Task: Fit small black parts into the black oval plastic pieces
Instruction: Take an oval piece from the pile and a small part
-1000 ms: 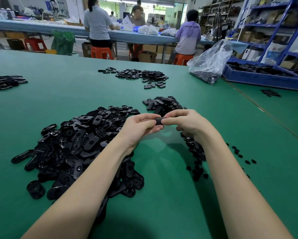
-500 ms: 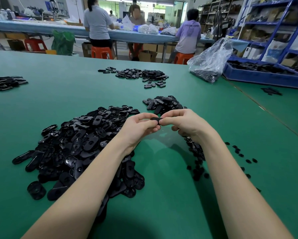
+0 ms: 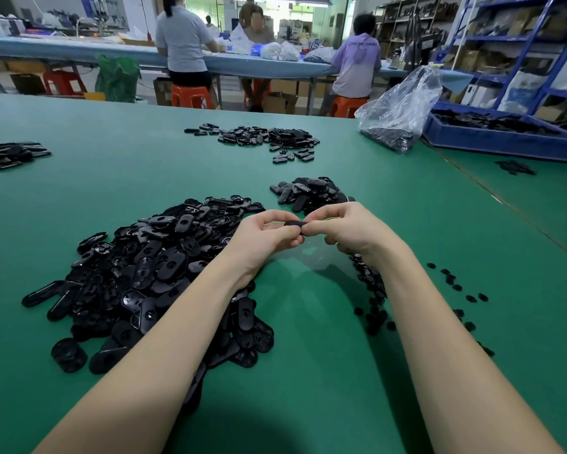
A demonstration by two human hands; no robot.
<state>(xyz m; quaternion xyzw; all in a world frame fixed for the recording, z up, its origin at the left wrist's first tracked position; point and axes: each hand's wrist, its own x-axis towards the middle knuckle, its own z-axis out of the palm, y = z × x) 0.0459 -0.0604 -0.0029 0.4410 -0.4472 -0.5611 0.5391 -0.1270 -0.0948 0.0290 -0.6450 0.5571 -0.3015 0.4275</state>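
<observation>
A black oval plastic piece (image 3: 294, 224) is held edge-on above the green table, pinched between both hands. My left hand (image 3: 265, 239) grips its left end and my right hand (image 3: 344, 229) grips its right end, fingertips meeting over it. Whether a small part sits inside it is hidden by the fingers. A big heap of black oval pieces (image 3: 151, 273) lies to the left under my left forearm. Small black round parts (image 3: 373, 290) are strewn under and right of my right wrist. A smaller pile of oval pieces (image 3: 311, 191) lies just beyond my hands.
Further piles of black pieces lie at the far middle (image 3: 265, 139) and far left (image 3: 6, 154). A clear plastic bag (image 3: 400, 113) and a blue tray (image 3: 505, 139) of black parts stand at the far right. Several people work at a blue table (image 3: 78, 50) behind.
Both hands have stayed together on the oval piece, shifting only slightly upward; the fingers have worked a little on it.
</observation>
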